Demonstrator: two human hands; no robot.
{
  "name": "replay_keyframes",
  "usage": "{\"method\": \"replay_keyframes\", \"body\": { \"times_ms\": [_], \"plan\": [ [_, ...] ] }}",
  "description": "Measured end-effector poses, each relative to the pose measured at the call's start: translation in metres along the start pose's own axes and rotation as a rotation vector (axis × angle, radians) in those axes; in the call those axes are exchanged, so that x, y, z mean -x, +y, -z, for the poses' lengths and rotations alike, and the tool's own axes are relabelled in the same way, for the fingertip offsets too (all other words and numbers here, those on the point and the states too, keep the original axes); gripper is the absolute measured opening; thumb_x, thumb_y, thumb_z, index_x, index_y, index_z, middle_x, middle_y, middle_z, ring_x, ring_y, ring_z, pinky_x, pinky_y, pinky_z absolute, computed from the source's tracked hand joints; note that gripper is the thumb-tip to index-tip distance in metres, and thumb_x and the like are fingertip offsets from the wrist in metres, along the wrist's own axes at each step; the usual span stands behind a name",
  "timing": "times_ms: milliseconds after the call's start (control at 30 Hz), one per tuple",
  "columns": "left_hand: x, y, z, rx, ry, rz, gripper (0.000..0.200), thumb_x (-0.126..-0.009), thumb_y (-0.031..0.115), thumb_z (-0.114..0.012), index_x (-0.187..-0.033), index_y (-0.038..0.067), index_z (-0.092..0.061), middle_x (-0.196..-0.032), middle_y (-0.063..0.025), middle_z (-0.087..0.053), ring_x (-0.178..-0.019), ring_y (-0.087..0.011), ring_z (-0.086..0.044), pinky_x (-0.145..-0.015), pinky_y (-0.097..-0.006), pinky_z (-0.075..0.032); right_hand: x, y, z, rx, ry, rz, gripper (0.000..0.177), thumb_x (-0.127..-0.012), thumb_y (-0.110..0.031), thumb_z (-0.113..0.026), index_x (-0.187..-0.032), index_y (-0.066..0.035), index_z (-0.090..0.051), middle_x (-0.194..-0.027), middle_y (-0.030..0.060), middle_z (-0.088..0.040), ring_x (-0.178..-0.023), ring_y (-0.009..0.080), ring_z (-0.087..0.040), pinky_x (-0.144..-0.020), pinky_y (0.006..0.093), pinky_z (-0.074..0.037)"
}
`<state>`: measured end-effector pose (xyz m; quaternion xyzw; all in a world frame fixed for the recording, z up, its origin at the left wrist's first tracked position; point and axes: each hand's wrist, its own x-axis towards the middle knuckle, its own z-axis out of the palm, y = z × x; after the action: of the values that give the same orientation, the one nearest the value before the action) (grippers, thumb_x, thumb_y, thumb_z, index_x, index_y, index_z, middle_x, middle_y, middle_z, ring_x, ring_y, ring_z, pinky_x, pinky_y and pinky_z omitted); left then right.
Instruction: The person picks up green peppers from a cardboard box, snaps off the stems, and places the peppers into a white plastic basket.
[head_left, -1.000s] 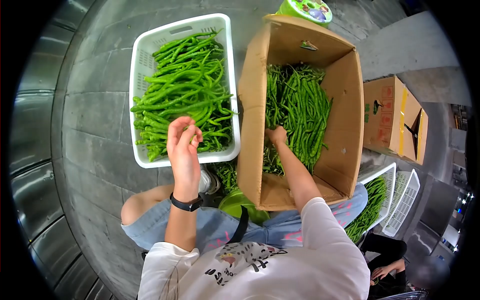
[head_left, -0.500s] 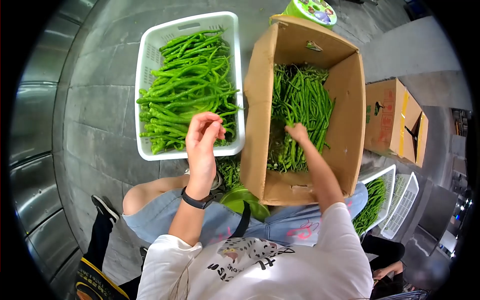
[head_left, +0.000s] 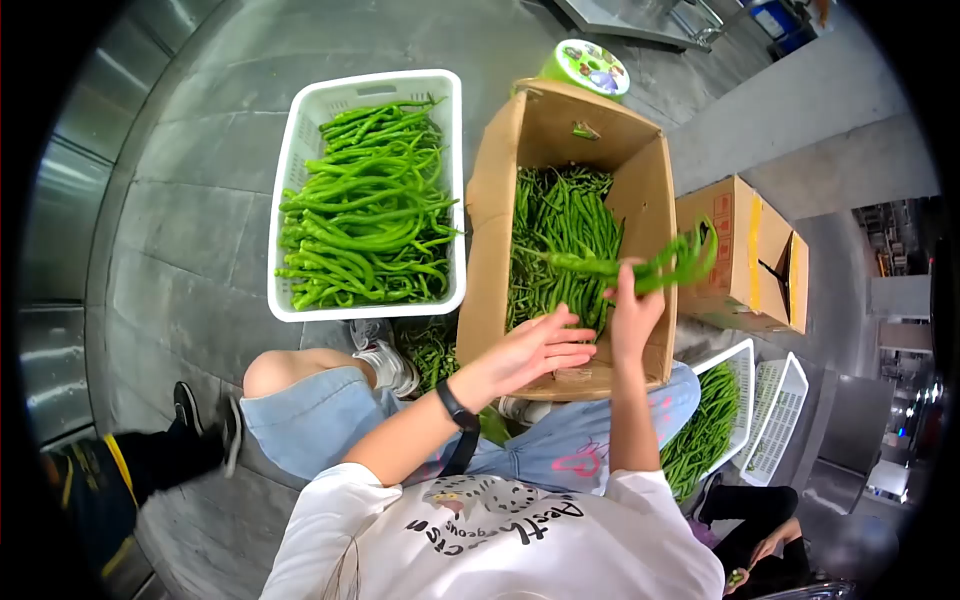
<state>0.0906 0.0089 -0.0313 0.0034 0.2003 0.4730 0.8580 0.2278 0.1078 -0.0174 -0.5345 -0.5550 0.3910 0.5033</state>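
My right hand point(head_left: 632, 312) is raised over the open cardboard box point(head_left: 490, 240) and grips a bunch of long green peppers point(head_left: 640, 268) that stick out to both sides. My left hand point(head_left: 535, 348) is open, fingers spread, just left of the right hand and close to the bunch, above the box's near edge. The box holds a heap of green peppers point(head_left: 560, 225). To its left a white plastic basket point(head_left: 290, 170) is filled with more long green peppers point(head_left: 365, 215).
A green round lid point(head_left: 585, 65) lies behind the box. A closed printed carton point(head_left: 745, 255) stands to the right. White baskets point(head_left: 760, 400), one with peppers, sit at lower right. Another person's dark shoe point(head_left: 190, 420) is at lower left; a person's hand point(head_left: 770, 545) at lower right.
My right hand lifted out of the box with a bunch of peppers. My left hand moved from the white basket across to the right hand. The view shifted.
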Motion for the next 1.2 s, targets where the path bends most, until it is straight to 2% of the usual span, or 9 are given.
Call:
{"method": "replay_keyframes", "body": {
  "times_ms": [100, 133, 233, 300, 467, 600, 867, 967, 1200],
  "plan": [
    [-0.013, 0.001, 0.011, 0.25, -0.065, -0.138, 0.049, -0.094, 0.04, -0.046, -0.123, 0.0, -0.045, -0.124, -0.0155, -0.053, -0.114, -0.0224, -0.053, -0.1, -0.0397, -0.04, 0.063, -0.015, -0.008, -0.107, -0.073, 0.255, 0.024, -0.079, -0.002, -0.064, -0.1, -0.002, -0.053, -0.093, 0.0062, -0.054, -0.081, 0.0171, -0.056, -0.07, 0.03, -0.048],
    [-0.009, 0.017, 0.004, 0.229, -0.038, -0.18, 0.04, -0.094, 0.032, -0.049, -0.119, 0.001, -0.05, -0.117, -0.0106, -0.058, -0.106, -0.0198, -0.056, -0.099, -0.0401, -0.042, 0.087, -0.022, 0.0, 0.479, -0.305, 0.635, 0.039, -0.072, 0.002, -0.066, -0.11, -0.004, -0.054, -0.1, 0.0084, -0.053, -0.092, 0.0239, -0.054, -0.08, 0.0347, -0.046],
    [-0.002, 0.03, 0.014, 0.168, 0.06, -0.26, 0.023, -0.089, 0.016, -0.057, -0.11, 0.005, -0.055, -0.091, -0.005, -0.063, -0.075, -0.0168, -0.06, -0.09, -0.0419, -0.049, 0.09, -0.042, 0.01, 0.527, -0.639, 0.628, 0.055, -0.069, 0.011, -0.057, -0.12, -0.005, -0.053, -0.115, 0.0124, -0.051, -0.101, 0.0323, -0.052, -0.09, 0.0386, -0.042],
    [0.008, 0.036, 0.005, -0.018, 0.141, -0.345, 0.022, -0.09, 0.016, -0.057, -0.109, 0.008, -0.05, -0.084, -0.0068, -0.06, -0.062, -0.0146, -0.055, -0.076, -0.0388, -0.053, 0.068, -0.043, 0.019, 0.401, -0.763, 0.607, 0.052, -0.07, 0.012, -0.055, -0.12, -0.003, -0.052, -0.109, 0.0137, -0.056, -0.101, 0.0312, -0.054, -0.087, 0.0371, -0.044],
    [0.019, 0.034, -0.01, -0.247, 0.215, -0.431, 0.024, -0.094, 0.022, -0.053, -0.112, 0.012, -0.041, -0.084, -0.0065, -0.057, -0.055, -0.0123, -0.052, -0.052, -0.028, -0.047, 0.017, -0.05, -0.007, -0.103, -0.578, -0.124, 0.03, -0.087, -0.004, -0.059, -0.117, -0.001, -0.056, -0.086, -0.0015, -0.05, -0.076, 0.0038, -0.045, -0.065, 0.0167, -0.039],
    [0.016, 0.028, -0.007, -0.478, 0.211, -0.434, 0.024, -0.093, 0.024, -0.053, -0.111, 0.011, -0.043, -0.08, -0.0045, -0.053, -0.052, -0.0107, -0.049, -0.049, -0.0253, -0.044, 0.002, -0.043, -0.038, -0.042, -0.672, -0.04, 0.015, -0.088, -0.013, -0.061, -0.084, 0.001, -0.063, -0.065, -0.0031, -0.05, -0.059, 0.0034, -0.043, -0.054, 0.0179, -0.036],
    [0.02, 0.036, -0.011, -0.355, -0.009, -0.313, 0.02, -0.092, 0.02, -0.055, -0.107, 0.009, -0.048, -0.076, -0.0042, -0.051, -0.049, -0.0081, -0.044, -0.047, -0.0228, -0.039, -0.006, -0.025, -0.017, -0.853, -0.74, -0.908, 0.026, -0.092, -0.025, -0.05, -0.077, -0.005, -0.055, -0.064, -0.0006, -0.046, -0.055, 0.0079, -0.039, -0.048, 0.0203, -0.03],
    [0.022, 0.039, -0.009, -0.394, -0.05, -0.283, 0.02, -0.092, 0.021, -0.055, -0.108, 0.009, -0.048, -0.075, -0.004, -0.051, -0.049, -0.0076, -0.043, -0.046, -0.0217, -0.038, -0.011, -0.03, -0.014, -0.986, -0.811, -0.82, 0.025, -0.091, -0.026, -0.051, -0.076, -0.006, -0.05, -0.066, 0.0003, -0.045, -0.058, 0.0094, -0.04, -0.05, 0.0204, -0.031],
    [0.021, 0.039, -0.006, -0.542, -0.125, -0.211, 0.032, -0.088, 0.015, -0.061, -0.114, 0.006, -0.043, -0.079, -0.0077, -0.057, -0.051, -0.0088, -0.05, -0.048, -0.022, -0.045, 0.0, -0.05, -0.018, -0.213, -0.957, -0.383, 0.013, -0.09, -0.014, -0.056, -0.089, -0.001, -0.059, -0.074, 0.001, -0.057, -0.067, 0.0053, -0.052, -0.062, 0.0201, -0.043]
  ]
}}
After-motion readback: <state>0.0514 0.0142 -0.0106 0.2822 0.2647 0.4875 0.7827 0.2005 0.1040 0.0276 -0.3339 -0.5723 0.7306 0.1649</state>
